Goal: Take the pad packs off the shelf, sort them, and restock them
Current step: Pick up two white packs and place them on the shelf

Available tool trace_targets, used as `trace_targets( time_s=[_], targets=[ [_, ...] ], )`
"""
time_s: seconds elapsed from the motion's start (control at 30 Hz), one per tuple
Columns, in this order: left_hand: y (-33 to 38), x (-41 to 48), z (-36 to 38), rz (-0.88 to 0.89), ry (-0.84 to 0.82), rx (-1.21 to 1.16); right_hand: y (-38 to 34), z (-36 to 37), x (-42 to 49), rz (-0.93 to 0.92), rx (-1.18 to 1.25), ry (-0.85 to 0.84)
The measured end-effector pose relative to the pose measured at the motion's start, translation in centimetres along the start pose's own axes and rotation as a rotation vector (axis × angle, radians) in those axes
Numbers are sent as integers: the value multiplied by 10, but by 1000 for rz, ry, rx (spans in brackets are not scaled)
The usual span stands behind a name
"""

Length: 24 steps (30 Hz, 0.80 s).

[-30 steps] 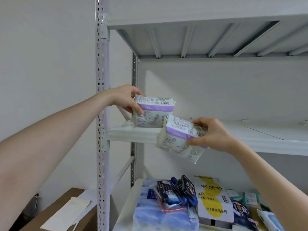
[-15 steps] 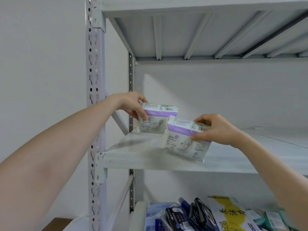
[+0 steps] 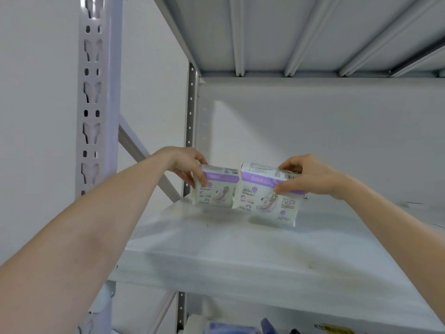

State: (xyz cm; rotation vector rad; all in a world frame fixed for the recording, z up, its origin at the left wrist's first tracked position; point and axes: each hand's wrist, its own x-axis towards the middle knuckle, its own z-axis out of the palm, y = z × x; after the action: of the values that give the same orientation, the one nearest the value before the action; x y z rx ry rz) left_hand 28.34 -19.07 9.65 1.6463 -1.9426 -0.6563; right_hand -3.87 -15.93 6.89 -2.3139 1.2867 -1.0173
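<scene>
Two purple-banded pad packs sit side by side on the white shelf (image 3: 240, 249), toward its back-left corner, at about eleven o'clock from where the person stands. The left pack (image 3: 218, 191) is upright just beside the rear post (image 3: 191, 131). The right pack (image 3: 265, 203) is at its three o'clock, and their near edges touch or nearly touch. The left hand (image 3: 185, 162) has its grip closed on the left pack's upper corner, at that pack's ten o'clock, with the thumb down the front. The right hand (image 3: 310, 177) pinches the right pack's top edge at two o'clock, fingers over the top and thumb on the purple band. Whether the right pack's base already rests on the board I cannot tell.

This looks like the restocking step, with matching packs being lined up as a row. The next move probably calls for settling the right pack flush against its neighbour, faces level, then opening both grips without tipping either soft pack.
</scene>
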Motion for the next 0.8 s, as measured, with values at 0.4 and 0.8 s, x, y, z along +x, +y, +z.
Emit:
trace_targets(
  time_s=[0.4,0.8],
  targets=[
    [-43,37,-9,-97,10,-90,14,29,54,15,-33,-126],
    [-58,50,7,-14,198,-130,19,43,57,39,-28,-105]
  ],
)
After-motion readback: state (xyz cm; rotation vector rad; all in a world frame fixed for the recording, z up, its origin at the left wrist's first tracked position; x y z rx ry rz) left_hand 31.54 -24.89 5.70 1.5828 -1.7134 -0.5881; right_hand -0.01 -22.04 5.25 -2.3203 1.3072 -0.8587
